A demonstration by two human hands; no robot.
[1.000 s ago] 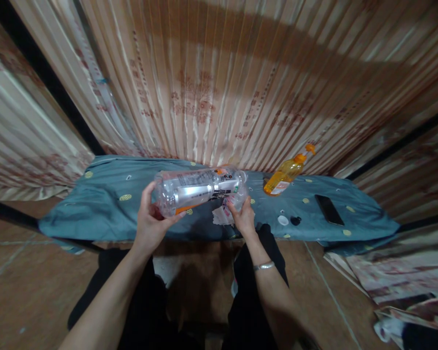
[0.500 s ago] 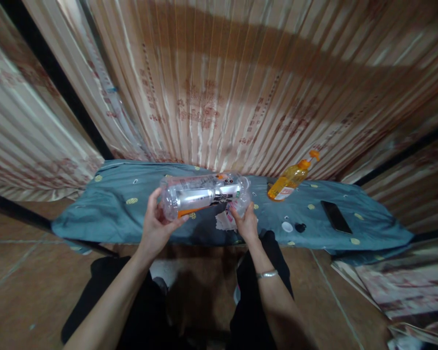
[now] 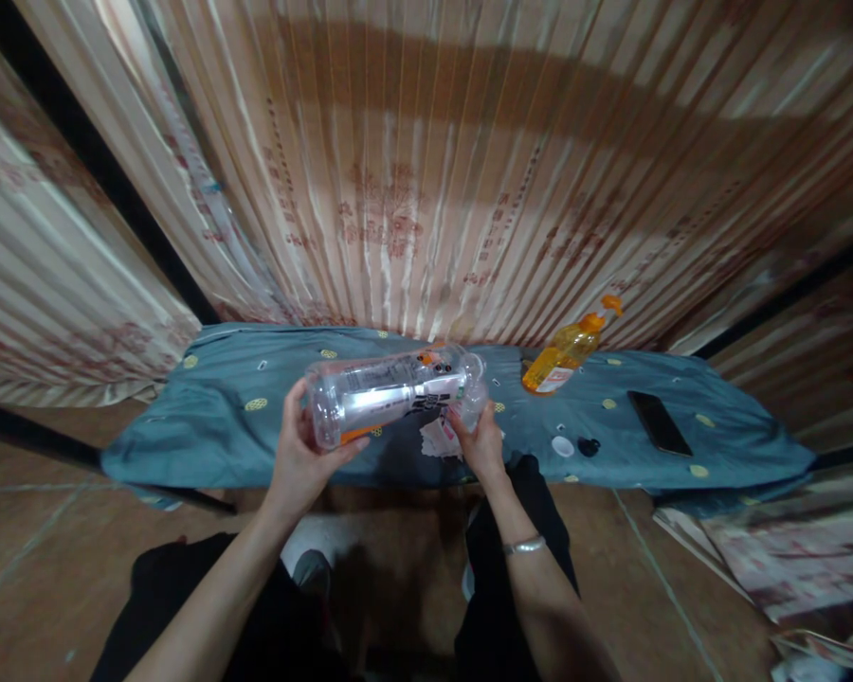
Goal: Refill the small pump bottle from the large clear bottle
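Observation:
Both hands hold a clear plastic bottle [image 3: 390, 388] sideways above the cloth. It carries a silver and orange label with dark print. My left hand [image 3: 305, 440] is wrapped round the wide base, thumb along the underside. My right hand [image 3: 481, 438], with a silver bracelet on its wrist, grips the narrower end at the right. A crumpled pale piece of paper or tissue [image 3: 439, 439] with pinkish marks shows below the bottle, close to my right fingers. I cannot tell whether those fingers touch it.
Blue-green patterned cloth [image 3: 213, 417] covers a narrow bench. On it stand an orange pump bottle [image 3: 563, 358], a white round cap [image 3: 561, 446], a small black object [image 3: 589, 446] and a black phone [image 3: 659, 422]. Pleated curtains [image 3: 398, 189] hang behind, with dark poles at the sides.
The left end of the bottle has dipped slightly along with my left hand, so the bottle tilts more. My right hand keeps its hold. The view has shifted a little.

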